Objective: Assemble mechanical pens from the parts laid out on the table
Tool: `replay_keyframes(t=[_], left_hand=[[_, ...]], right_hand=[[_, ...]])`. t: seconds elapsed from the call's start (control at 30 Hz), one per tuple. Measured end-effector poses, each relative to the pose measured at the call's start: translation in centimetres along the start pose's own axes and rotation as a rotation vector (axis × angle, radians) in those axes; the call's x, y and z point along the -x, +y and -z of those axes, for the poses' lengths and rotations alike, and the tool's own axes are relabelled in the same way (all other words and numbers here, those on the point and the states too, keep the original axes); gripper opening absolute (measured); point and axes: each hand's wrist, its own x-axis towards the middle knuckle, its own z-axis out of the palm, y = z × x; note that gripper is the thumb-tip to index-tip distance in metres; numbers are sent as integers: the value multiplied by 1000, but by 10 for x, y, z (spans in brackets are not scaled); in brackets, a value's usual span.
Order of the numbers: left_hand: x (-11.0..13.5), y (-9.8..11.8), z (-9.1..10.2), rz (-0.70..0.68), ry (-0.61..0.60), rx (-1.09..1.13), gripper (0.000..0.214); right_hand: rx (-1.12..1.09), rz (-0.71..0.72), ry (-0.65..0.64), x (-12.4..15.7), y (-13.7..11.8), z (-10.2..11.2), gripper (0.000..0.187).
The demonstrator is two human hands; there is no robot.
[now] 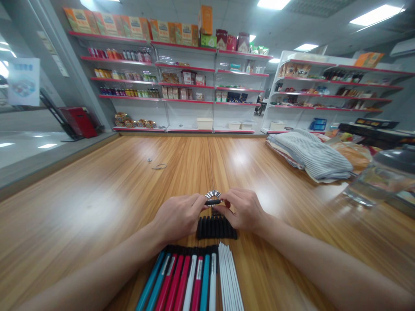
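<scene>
A short black pen part (pixel 213 202) lies sideways between my two hands, just above the table. My left hand (pixel 177 217) pinches its left end. The fingers of my right hand (pixel 244 210) close on its right end, and whether they also hold a smaller piece is hidden. Right behind it, small silver cone tips (pixel 213 194) form an arc. Nearer to me is a row of short black tubes (pixel 217 228). Below those lie blue, red and white pen barrels (pixel 183 280) with black ends, some labelled. Thin white refills (pixel 231 278) are lined up to their right.
On the wooden table (pixel 106 207) a small metal ring (pixel 159 166) lies far left. Folded striped cloth (pixel 313 155) and a clear water jug (pixel 378 177) stand at the right. Shelves of packaged goods (pixel 184 82) rise beyond the far edge.
</scene>
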Motion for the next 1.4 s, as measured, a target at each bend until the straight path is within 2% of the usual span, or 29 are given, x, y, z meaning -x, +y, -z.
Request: replay_keyframes(t=[0.13,0.2,0.27,0.37,0.43,0.5,0.6,0.7,0.8,0.9,1.0,1.1,1.17,1.3,1.4], left_hand=[[3,-1,-4,34,16,95,18],[5,-4,-9,119,51,265,18],[4,-10,-12,293,137,609,20],[-3,-23,-8,581,361,1363,24],[-10,-30,-2,615,547,1679,19],[-13,-34,0,578,626,1751,16],[-11,-35,-12,576,573,1642,17],[-5,-33,-31,668,464,1481,24],[-1,-33,-40,682,383,1376,28],[-1,-33,-39,649,358,1312,29],[1,-34,-34,628,409,1229,29],[4,-33,-30,582,401,1013,27],[5,-31,-27,479,316,792,24],[2,-19,-20,104,97,341,25],[-1,-10,-12,-64,71,149,30]], right_hand=[[-35,-50,-2,0,2,0,10],[-44,-125,13,0,5,0,7],[-39,-225,45,1,11,-1,7],[-27,-334,79,2,21,-1,7],[-29,-368,80,2,25,-2,8],[-31,-384,75,2,27,-3,8],[-38,-385,64,2,26,-5,9],[-45,-385,61,2,25,-5,8],[-47,-387,52,2,25,-5,8],[-51,-384,40,3,24,-5,9],[-61,-373,35,3,24,-6,9],[-75,-353,42,2,23,-4,9],[-95,-300,45,1,20,-1,11],[-119,-124,16,-3,6,4,34],[-51,-57,-53,-4,-6,4,24]])
